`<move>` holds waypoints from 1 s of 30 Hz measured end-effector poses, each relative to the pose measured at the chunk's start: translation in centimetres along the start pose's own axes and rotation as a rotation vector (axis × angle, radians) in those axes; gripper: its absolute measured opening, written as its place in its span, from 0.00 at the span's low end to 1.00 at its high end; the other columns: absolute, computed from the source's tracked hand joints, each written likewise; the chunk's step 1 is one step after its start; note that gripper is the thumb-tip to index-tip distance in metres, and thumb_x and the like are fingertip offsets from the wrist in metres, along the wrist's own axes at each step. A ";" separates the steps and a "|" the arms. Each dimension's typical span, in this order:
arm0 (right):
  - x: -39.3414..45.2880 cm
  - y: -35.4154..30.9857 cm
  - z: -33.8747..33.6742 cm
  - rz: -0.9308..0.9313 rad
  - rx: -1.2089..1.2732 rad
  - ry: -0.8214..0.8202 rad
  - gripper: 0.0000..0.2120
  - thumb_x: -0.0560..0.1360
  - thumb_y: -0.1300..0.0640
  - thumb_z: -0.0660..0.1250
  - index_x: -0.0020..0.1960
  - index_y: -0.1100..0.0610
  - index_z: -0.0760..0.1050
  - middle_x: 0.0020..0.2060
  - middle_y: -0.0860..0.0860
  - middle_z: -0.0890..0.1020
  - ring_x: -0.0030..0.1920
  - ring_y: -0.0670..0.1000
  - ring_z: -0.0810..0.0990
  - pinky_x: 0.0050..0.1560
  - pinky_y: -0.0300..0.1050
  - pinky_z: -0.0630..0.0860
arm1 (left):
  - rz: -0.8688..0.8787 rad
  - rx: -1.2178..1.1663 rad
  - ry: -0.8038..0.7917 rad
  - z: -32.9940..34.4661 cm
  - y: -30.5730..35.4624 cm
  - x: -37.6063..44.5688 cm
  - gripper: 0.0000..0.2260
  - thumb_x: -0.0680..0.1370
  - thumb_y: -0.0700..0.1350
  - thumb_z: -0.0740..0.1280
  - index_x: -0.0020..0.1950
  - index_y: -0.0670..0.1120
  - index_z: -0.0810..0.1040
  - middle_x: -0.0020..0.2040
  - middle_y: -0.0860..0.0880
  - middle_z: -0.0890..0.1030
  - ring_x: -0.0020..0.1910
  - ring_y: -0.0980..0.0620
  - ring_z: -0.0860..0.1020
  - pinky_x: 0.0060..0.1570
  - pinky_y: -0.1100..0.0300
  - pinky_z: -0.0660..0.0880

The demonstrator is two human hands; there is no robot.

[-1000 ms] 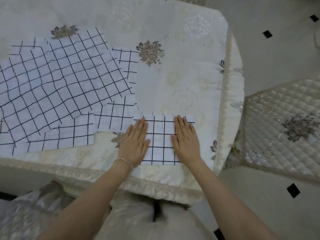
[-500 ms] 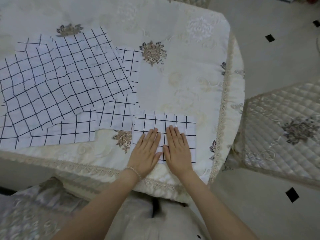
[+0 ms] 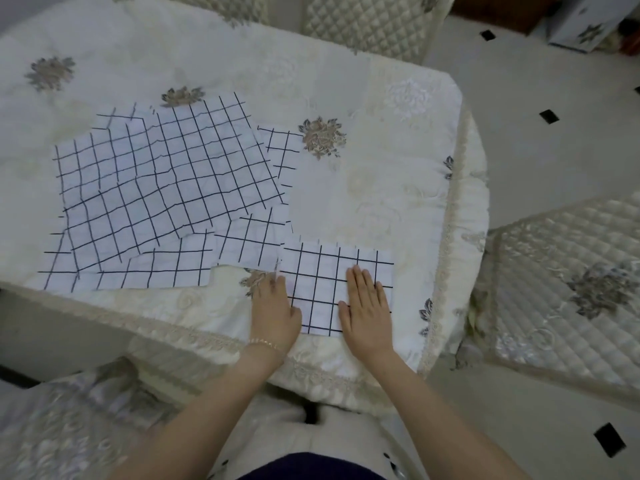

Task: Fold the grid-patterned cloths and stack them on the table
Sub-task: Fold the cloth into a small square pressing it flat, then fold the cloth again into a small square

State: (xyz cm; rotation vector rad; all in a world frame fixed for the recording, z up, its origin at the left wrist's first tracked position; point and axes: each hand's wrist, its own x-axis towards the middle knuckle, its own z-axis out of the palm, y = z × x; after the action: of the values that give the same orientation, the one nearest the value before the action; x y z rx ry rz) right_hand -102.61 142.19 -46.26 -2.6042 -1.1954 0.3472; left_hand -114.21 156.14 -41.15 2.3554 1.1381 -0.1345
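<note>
A small folded white cloth with a black grid point(image 3: 323, 282) lies near the table's front right edge. My left hand point(image 3: 273, 310) lies flat on its left edge, fingers straight and partly on the tablecloth. On the cloth's right half my right hand point(image 3: 367, 306) presses down flat, fingers together. To the left lies a pile of unfolded grid-patterned cloths point(image 3: 166, 192), spread out and overlapping, the top one wrinkled.
The table point(image 3: 398, 174) wears a cream embroidered tablecloth with flower motifs and a lace edge hanging over the front. Quilted chair seats stand at the right point(image 3: 568, 289), at the back point(image 3: 363, 22) and at the lower left. The floor is tiled.
Both hands have slid apart over the folded cloth, the left one to its left edge and the right one to its right half. The camera view has shifted, showing more of the table's far side.
</note>
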 end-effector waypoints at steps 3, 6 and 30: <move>0.0 0.1 0.0 -0.005 -0.002 0.003 0.28 0.81 0.48 0.47 0.78 0.58 0.53 0.77 0.52 0.55 0.77 0.50 0.50 0.76 0.50 0.46 | -0.143 -0.070 0.013 -0.2 0.7 -0.6 0.29 0.73 0.42 0.65 0.72 0.38 0.60 0.71 0.39 0.60 0.70 0.41 0.58 0.69 0.54 0.55; 0.0 -0.1 -0.1 -0.005 0.002 -0.003 0.28 0.81 0.48 0.47 0.77 0.59 0.54 0.77 0.52 0.56 0.77 0.50 0.51 0.76 0.49 0.45 | -0.234 -0.164 -0.008 -0.4 0.5 -0.9 0.30 0.73 0.41 0.67 0.71 0.37 0.60 0.69 0.37 0.61 0.65 0.40 0.65 0.64 0.55 0.62; 0.2 0.3 -0.4 -0.049 0.017 -0.074 0.31 0.78 0.43 0.38 0.77 0.56 0.43 0.77 0.50 0.46 0.77 0.50 0.43 0.75 0.48 0.37 | -0.450 -0.643 0.036 -3.3 0.6 -1.2 0.14 0.73 0.37 0.67 0.52 0.43 0.64 0.39 0.50 0.71 0.34 0.52 0.71 0.30 0.64 0.65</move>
State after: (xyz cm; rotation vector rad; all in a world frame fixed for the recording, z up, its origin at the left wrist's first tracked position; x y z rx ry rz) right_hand -102.08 142.11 -45.99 -2.5634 -1.2714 0.4456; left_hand -114.93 156.60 -37.67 1.5299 1.4515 0.1076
